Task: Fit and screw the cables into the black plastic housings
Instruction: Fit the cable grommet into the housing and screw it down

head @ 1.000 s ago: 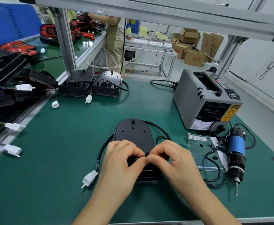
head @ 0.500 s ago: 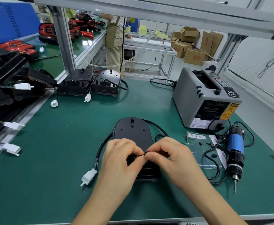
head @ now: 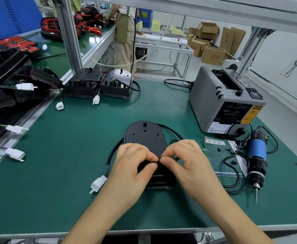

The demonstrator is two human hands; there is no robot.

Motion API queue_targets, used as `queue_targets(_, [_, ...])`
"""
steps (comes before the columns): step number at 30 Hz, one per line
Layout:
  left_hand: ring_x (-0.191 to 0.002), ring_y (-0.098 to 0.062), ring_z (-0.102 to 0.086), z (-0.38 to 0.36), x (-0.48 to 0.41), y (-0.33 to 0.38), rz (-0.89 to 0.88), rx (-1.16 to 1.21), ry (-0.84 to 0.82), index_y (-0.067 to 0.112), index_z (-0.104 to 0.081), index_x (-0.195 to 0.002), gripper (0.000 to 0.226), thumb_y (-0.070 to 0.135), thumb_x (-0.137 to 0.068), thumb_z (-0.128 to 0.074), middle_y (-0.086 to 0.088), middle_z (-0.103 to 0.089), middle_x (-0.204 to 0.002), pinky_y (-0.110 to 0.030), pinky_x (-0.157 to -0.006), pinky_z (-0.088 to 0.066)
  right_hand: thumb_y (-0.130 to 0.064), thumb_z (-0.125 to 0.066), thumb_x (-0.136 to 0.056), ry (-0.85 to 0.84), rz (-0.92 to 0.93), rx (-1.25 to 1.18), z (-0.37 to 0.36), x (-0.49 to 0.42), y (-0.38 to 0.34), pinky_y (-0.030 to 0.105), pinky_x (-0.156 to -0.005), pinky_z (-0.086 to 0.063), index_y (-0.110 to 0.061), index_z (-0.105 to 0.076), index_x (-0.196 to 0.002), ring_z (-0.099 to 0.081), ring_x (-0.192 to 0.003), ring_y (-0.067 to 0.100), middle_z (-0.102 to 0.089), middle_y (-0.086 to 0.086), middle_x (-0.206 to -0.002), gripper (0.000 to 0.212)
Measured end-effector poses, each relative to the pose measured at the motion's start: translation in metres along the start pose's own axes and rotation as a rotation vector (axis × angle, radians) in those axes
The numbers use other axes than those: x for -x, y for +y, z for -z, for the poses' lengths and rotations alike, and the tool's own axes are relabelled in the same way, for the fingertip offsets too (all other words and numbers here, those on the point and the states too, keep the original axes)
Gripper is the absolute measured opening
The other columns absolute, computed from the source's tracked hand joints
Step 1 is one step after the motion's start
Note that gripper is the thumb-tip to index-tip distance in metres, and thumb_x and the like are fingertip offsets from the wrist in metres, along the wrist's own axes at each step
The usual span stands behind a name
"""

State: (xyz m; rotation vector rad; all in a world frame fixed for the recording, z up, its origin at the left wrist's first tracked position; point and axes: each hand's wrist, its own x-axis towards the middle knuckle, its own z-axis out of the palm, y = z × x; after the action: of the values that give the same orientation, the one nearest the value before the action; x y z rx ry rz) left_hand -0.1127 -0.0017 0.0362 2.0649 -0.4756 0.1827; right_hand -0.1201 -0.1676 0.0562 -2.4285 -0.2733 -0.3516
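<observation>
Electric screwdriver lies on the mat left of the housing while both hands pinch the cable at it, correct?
No. The head view shows the electric screwdriver lying right of the housing, not left. The left hand and right hand do pinch the cable there.

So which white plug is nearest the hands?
The white plug just left of the left hand, on the cable of the near housing; the others lie further back or along the left edge.

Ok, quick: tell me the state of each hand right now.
Left hand: closed, pinching a small black piece over the black housing.
Right hand: closed, pinching the same piece.
</observation>
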Motion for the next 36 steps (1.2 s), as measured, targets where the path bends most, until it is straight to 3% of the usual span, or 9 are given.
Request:
queue_targets(3, [-0.115,0.009,-0.038,0.009,0.004,0.0,0.035,0.062,0.005,0.038,-0.061,-0.095,0.016,0.028,-0.084,-0.061,0.032,-0.05,-0.106,0.001,-0.088,-0.025,-0.022,-0.068,-0.084,-0.102,-0.14,-0.121,0.005,-0.003,-0.001,0.013,-0.078,-0.035,-0.038,-0.059,-0.072,-0.048,-0.089,-0.003,-0.061,-0.014,-0.085,0.021])
queue_targets(7, [-0.111,0.001,-0.044,0.008,0.01,-0.002,-0.016,0.009,-0.003,0.035,-0.061,-0.092,0.016,0.021,-0.083,-0.063,0.026,-0.053,-0.105,-0.004,-0.089,-0.029,-0.018,-0.067,-0.085,-0.276,-0.223,-0.223,0.018,-0.016,-0.006,0.007,-0.06,-0.035,-0.03,-0.064,-0.071,-0.05,-0.063,-0.008,-0.061,-0.019,-0.068,0.019])
queue_targets(10, [-0.104,-0.009,-0.05,0.003,0.01,-0.003,-0.058,0.033,0.029,0.029,-0.062,-0.083,0.01,0.02,-0.08,-0.061,0.016,-0.058,-0.094,-0.025,-0.102,-0.033,-0.016,-0.068,-0.085,-0.422,-0.249,-0.23,0.027,-0.027,-0.008,0.005,-0.057,-0.037,-0.024,-0.064,-0.071,-0.048,-0.055,-0.009,-0.059,-0.019,-0.061,0.016])
queue_targets(13, [-0.097,-0.014,-0.052,0.0,0.011,-0.007,-0.09,0.049,0.055,0.027,-0.06,-0.077,0.012,0.015,-0.081,-0.061,0.012,-0.058,-0.088,-0.043,-0.106,-0.034,-0.021,-0.069,-0.084,-0.551,-0.278,-0.178,0.03,-0.033,-0.008,0.004,-0.059,-0.038,-0.025,-0.066,-0.072,-0.048,-0.059,-0.008,-0.059,-0.015,-0.067,0.013])
queue_targets(17, [-0.097,-0.014,-0.051,-0.002,0.011,-0.011,-0.101,0.036,0.062,0.023,-0.061,-0.076,0.011,0.015,-0.083,-0.061,0.012,-0.056,-0.088,-0.031,-0.11,-0.027,-0.029,-0.069,-0.084,-0.647,-0.313,-0.091,0.029,-0.042,-0.006,0.017,-0.073,-0.043,-0.025,-0.067,-0.075,-0.053,-0.067,-0.004,-0.064,-0.013,-0.074,0.009])
queue_targets(21, [-0.098,-0.014,-0.051,-0.002,0.012,-0.013,-0.109,0.032,0.065,0.022,-0.062,-0.077,0.009,0.014,-0.083,-0.061,0.013,-0.056,-0.089,-0.02,-0.111,-0.021,-0.032,-0.07,-0.083,-0.718,-0.329,-0.055,0.029,-0.051,-0.006,0.016,-0.069,-0.042,-0.026,-0.066,-0.071,-0.053,-0.063,-0.007,-0.063,-0.019,-0.066,0.013])
queue_targets(24, [-0.099,-0.013,-0.051,-0.002,0.011,-0.013,-0.115,0.037,0.063,0.024,-0.061,-0.078,0.01,0.015,-0.083,-0.062,0.013,-0.056,-0.09,-0.019,-0.11,-0.021,-0.034,-0.07,-0.083,-0.759,-0.322,-0.019,0.03,-0.056,-0.006,0.016,-0.068,-0.039,-0.028,-0.065,-0.068,-0.052,-0.059,-0.009,-0.061,-0.023,-0.059,0.016])
queue_targets(29, [-0.099,-0.011,-0.05,-0.002,0.012,-0.013,-0.112,0.048,0.058,0.021,-0.063,-0.078,0.008,0.016,-0.083,-0.061,0.013,-0.056,-0.09,-0.018,-0.109,-0.022,-0.041,-0.068,-0.082,-0.843,-0.259,0.112,0.031,-0.068,-0.012,0.026,-0.076,-0.044,-0.027,-0.067,-0.075,-0.054,-0.071,0.004,-0.062,-0.014,-0.07,0.015])
queue_targets(36, [-0.099,-0.013,-0.05,-0.002,0.012,-0.013,-0.096,0.056,0.055,0.021,-0.064,-0.077,0.009,0.016,-0.083,-0.061,0.012,-0.056,-0.089,-0.019,-0.108,-0.022,-0.044,-0.065,-0.084,-0.976,-0.18,0.286,0.033,-0.084,-0.026,0.022,-0.072,-0.042,-0.029,-0.067,-0.077,-0.056,-0.074,0.0,-0.062,-0.017,-0.073,0.016])
